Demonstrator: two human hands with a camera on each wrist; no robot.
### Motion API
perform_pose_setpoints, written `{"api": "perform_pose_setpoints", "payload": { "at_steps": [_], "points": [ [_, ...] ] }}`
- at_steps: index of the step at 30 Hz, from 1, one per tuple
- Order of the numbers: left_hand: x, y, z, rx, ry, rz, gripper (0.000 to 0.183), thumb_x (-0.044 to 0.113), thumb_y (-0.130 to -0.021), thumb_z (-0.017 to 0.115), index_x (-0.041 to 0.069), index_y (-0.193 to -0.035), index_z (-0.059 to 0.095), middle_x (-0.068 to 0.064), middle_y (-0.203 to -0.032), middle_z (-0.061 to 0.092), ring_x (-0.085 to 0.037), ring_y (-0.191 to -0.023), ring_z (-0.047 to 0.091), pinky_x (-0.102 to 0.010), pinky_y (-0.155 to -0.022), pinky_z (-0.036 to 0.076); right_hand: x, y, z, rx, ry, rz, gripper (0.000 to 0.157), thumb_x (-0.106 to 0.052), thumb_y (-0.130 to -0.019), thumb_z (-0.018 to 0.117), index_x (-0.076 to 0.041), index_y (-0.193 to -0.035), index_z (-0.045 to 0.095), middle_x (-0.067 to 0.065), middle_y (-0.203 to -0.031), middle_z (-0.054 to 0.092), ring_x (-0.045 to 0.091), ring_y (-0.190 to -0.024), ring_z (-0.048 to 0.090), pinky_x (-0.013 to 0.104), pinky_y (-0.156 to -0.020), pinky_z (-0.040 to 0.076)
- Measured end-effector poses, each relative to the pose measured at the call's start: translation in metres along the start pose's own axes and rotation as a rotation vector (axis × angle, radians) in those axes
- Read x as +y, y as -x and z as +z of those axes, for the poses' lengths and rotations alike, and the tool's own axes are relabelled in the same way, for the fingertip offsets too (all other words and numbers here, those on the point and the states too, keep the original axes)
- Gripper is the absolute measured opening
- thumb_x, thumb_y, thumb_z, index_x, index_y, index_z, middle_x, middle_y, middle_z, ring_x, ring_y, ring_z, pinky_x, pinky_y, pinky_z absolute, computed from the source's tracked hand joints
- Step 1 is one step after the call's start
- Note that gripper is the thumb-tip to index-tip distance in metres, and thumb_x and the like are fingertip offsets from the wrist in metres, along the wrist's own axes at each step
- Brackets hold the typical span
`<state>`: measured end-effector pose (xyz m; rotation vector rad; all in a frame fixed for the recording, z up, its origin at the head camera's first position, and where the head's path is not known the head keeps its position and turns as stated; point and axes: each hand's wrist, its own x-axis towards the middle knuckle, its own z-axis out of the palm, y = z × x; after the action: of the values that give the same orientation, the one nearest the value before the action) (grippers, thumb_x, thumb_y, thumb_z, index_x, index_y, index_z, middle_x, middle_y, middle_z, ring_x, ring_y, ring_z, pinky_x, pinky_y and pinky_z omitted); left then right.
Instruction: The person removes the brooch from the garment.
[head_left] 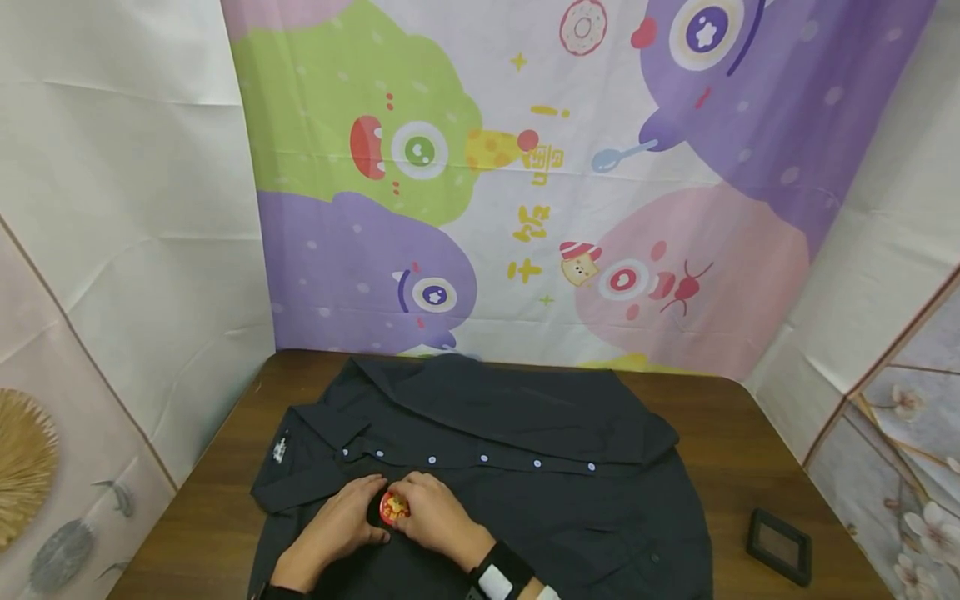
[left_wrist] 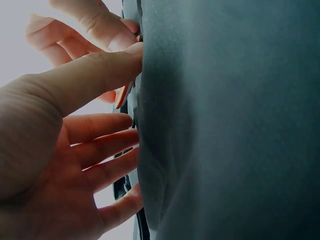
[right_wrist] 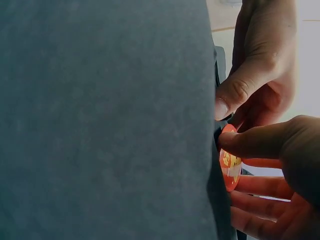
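A dark button-up shirt [head_left: 570, 517] lies spread on the table with a row of white buttons [head_left: 483, 458]. On its front is a round red badge [head_left: 393, 507] with a yellow figure. My right hand [head_left: 437, 518] pinches the badge by its edge; in the right wrist view the thumb [right_wrist: 250, 142] lies on the red rim. Beside it, on the other side of the badge, my left hand [head_left: 339, 522] rests on the cloth. In the left wrist view its fingers [left_wrist: 107, 145] are nearly straight, their tips on the shirt. The badge's back is hidden.
A small black frame [head_left: 780, 546] lies at the right of the brown wooden table [head_left: 738, 442]. Behind the table hangs a cartoon-printed cloth [head_left: 525, 317]. The shirt's folded sleeve [head_left: 300, 458] lies at the left, near the table's edge.
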<state>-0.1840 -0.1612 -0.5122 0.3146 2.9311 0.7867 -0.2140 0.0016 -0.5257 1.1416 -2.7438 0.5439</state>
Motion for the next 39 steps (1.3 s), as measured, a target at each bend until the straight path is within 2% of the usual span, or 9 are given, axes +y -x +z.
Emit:
{"api": "perform_pose_setpoints", "payload": {
  "at_steps": [9,25,31,39],
  "points": [
    [0.001,-0.0007,-0.0013,0.005,-0.016,0.01,0.071,0.019,-0.06,0.084,-0.006,-0.12,0.055,-0.023,-0.127,0.055,-0.038,-0.119,0.047,-0.055,-0.098,0.04,0.0002,-0.0017,-0.0009,-0.022,0.018,0.007,0.039,-0.024,-0.071,0.077,-0.013,-0.107,0.066,0.0,-0.097,0.062,0.009,-0.085,0.054,0.023,-0.077,0.05],
    [0.0032,-0.0018,0.0012,-0.001,-0.026,0.007,0.07,0.018,-0.059,0.085,-0.008,-0.117,0.056,-0.025,-0.125,0.055,-0.039,-0.118,0.048,-0.055,-0.098,0.04,0.0002,0.0011,-0.0035,-0.039,0.025,0.029,0.036,-0.026,-0.072,0.076,-0.012,-0.104,0.068,-0.001,-0.093,0.063,0.009,-0.083,0.054,0.023,-0.073,0.049],
    [0.0016,-0.0008,0.0011,-0.005,-0.032,0.006,0.069,0.018,-0.059,0.085,-0.007,-0.117,0.056,-0.024,-0.126,0.055,-0.038,-0.118,0.048,-0.055,-0.098,0.04,0.0013,0.0013,-0.0039,-0.03,0.01,-0.006,0.035,-0.024,-0.072,0.076,-0.011,-0.104,0.068,0.0,-0.095,0.063,0.008,-0.083,0.054,0.022,-0.074,0.049],
    [0.0017,-0.0019,-0.0008,-0.029,-0.037,-0.011,0.069,0.019,-0.06,0.084,-0.006,-0.117,0.056,-0.023,-0.127,0.055,-0.038,-0.119,0.047,-0.056,-0.099,0.04,0.0023,-0.0002,-0.0037,-0.042,-0.034,0.012,0.037,-0.024,-0.073,0.075,-0.011,-0.107,0.067,0.0,-0.098,0.063,0.007,-0.085,0.054,0.022,-0.076,0.049]
  ]
}}
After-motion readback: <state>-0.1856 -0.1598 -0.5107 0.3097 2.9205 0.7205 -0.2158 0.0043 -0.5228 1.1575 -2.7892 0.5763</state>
